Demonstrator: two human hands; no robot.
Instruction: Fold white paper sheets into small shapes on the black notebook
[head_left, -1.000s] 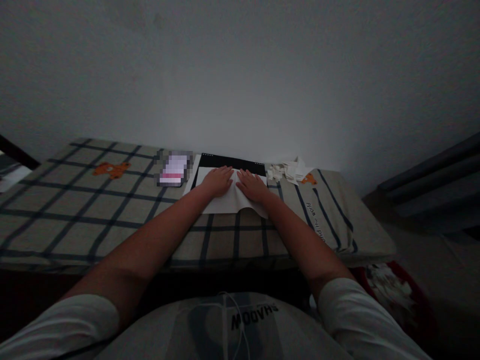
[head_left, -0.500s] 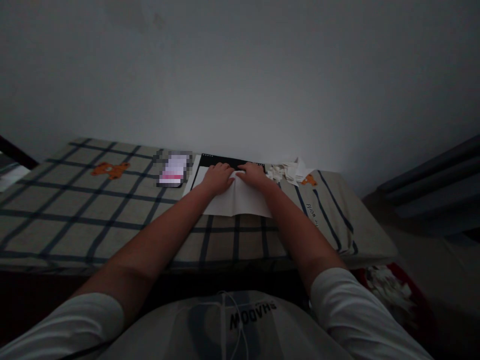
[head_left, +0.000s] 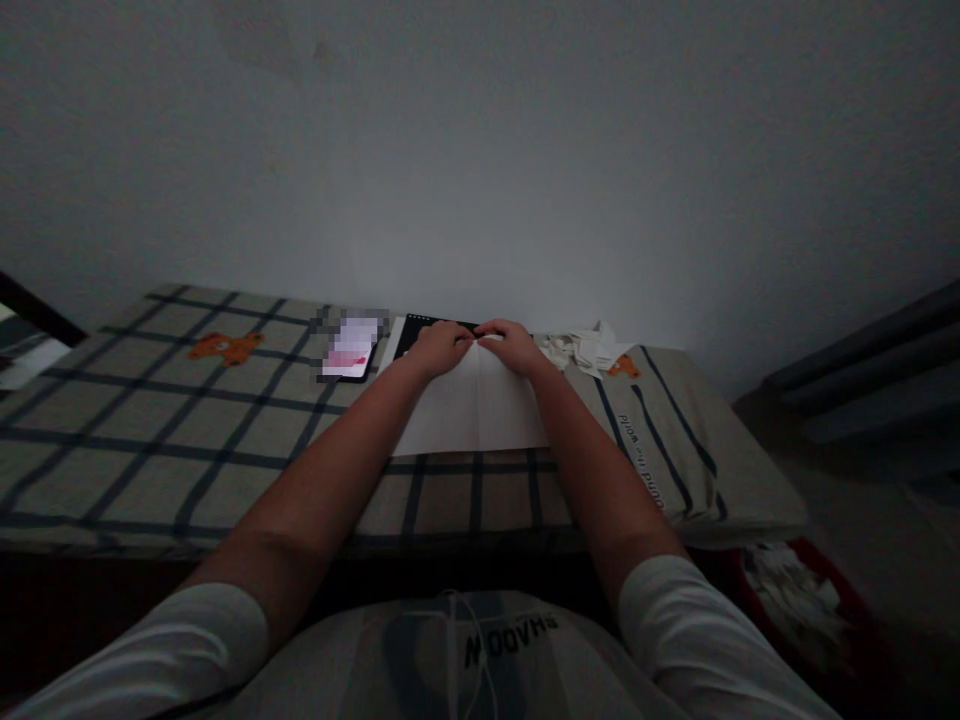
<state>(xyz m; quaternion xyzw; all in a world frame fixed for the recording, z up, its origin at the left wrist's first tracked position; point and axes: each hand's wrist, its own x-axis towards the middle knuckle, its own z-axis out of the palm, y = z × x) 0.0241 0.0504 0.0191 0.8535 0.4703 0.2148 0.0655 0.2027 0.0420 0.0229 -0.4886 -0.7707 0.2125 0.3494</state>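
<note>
Wall (head_left: pixel 480 150): grey, plain, filling the far side. Tabletop (head_left: pixel 150 400): checked cloth cover, dark lines on beige, its far edge near the wall. Curtain (head_left: pixel 885 370): dark folds, far right. Bin (head_left: pixel 851 595): red, low at near right, holding crumpled white waste (head_left: pixel 795 595).

Paper (head_left: pixel 480 400): white sheet, mid-tabletop, overlapping the pad; crease runs near to far down its middle. Near edge lies short of the tabletop's near edge. Pad (head_left: pixel 411 332): black, just beyond the paper, mostly covered.

Left hand (head_left: pixel 442 350) and right hand (head_left: pixel 514 345): at the paper's far edge, fingertips nearly meeting at the crease. Each grip is closed to a pinch on the paper; pressure cannot be told.

Scraps (head_left: pixel 589 347): loose white heap, right of the right hand. Phone (head_left: pixel 351 345): left of the pad, screen lit, content blurred. Bear print (head_left: pixel 225 347): orange, far left on the cloth.
</note>
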